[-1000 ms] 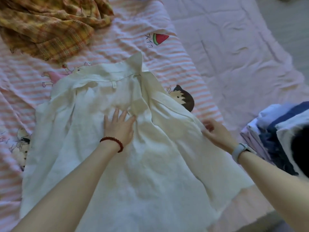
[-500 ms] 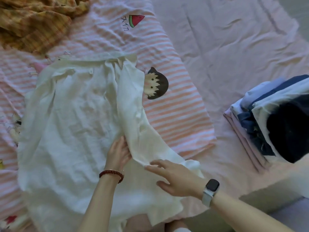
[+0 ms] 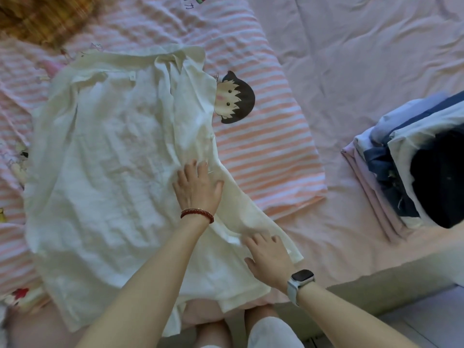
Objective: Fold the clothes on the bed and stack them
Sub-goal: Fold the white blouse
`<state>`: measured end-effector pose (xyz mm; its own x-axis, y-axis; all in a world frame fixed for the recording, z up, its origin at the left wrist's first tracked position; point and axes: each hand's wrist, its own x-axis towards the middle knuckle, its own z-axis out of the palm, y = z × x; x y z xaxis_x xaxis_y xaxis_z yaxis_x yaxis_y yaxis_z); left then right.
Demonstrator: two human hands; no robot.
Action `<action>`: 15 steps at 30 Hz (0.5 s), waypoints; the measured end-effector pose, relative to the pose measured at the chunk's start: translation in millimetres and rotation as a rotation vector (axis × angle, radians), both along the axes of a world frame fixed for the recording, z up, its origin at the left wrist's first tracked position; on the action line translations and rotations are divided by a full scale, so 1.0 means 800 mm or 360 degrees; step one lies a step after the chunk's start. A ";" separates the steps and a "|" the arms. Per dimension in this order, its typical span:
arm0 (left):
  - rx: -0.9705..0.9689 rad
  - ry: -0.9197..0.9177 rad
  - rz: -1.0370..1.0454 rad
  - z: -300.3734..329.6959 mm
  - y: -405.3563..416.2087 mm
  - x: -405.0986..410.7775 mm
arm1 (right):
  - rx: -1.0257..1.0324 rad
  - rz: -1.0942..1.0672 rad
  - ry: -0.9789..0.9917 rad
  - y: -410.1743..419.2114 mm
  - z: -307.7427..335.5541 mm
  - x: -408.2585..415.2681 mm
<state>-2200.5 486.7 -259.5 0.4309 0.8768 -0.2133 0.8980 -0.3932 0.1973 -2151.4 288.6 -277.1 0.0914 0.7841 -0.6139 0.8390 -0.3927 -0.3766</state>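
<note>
your left hand [image 3: 198, 187] and right hand [image 3: 268, 257] lie flat, fingers straight, on the cream crinkled cotton shirt [image 3: 113, 172], spread over the pink striped blanket [image 3: 263, 146]; folded stack [image 3: 414, 172] well right.

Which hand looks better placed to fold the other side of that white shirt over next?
Probably the left hand. It lies flat on the white shirt, nearer the unfolded side on the left. The right hand rests flat on the hem by the bed's edge, well placed to hold down the side already folded in.
</note>
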 end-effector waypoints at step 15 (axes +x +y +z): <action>-0.0806 -0.0894 0.0833 0.007 0.033 -0.045 | 0.0037 -0.0479 -0.0047 0.030 -0.007 -0.022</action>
<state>-2236.3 513.4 -254.3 0.1619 0.8483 -0.5042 0.6573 0.2884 0.6962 -2168.9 312.7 -283.1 0.3393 0.7327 -0.5899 0.6967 -0.6171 -0.3657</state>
